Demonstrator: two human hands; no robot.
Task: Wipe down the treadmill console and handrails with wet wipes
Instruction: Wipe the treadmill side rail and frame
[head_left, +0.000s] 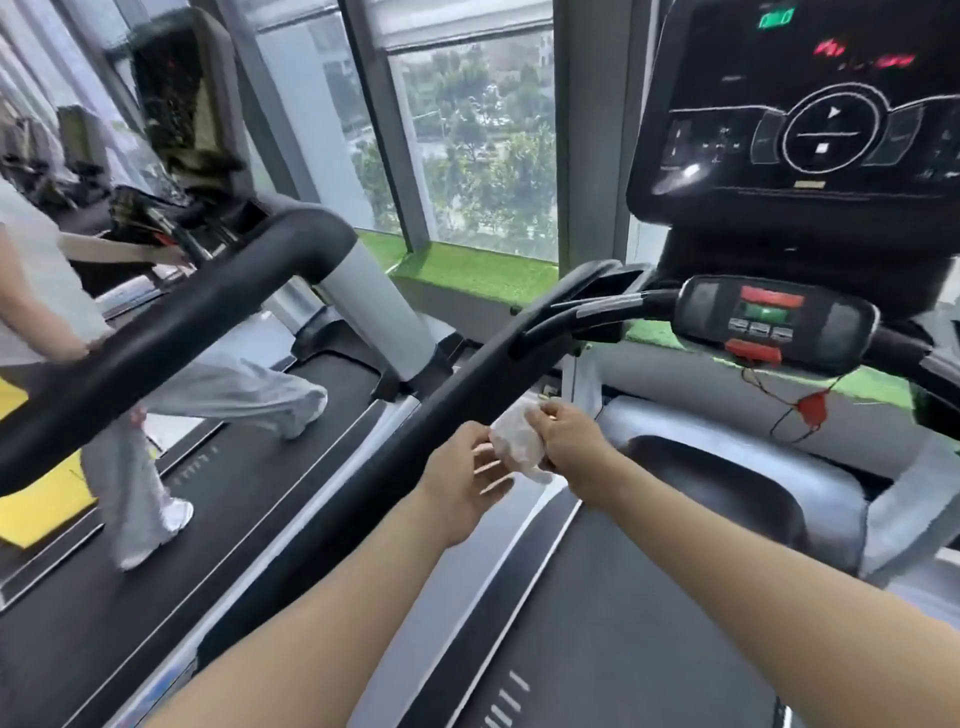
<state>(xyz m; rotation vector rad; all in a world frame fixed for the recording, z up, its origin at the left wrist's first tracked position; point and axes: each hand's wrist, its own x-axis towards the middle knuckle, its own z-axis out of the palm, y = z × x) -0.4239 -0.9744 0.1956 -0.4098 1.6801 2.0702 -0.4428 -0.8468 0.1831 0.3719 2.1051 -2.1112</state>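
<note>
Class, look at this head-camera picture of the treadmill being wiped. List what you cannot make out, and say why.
1. Red readout on the console: blurred, unreadable.
2. Console's right side: cut off by the frame edge.
3. Left hand fingertips: whether they touch the wet wipe is unclear.
4. Right hand grip: its fingers are hidden behind the wipe.
5. Left handrail: wetness not visible.

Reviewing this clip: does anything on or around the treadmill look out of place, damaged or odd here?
Nothing looks damaged or spilled. The only loose item is the red safety clip, which dangles on its cord below the small control panel instead of being stowed. The right hand grips the wet wipe beside the handrail; the left hand is open.
</note>
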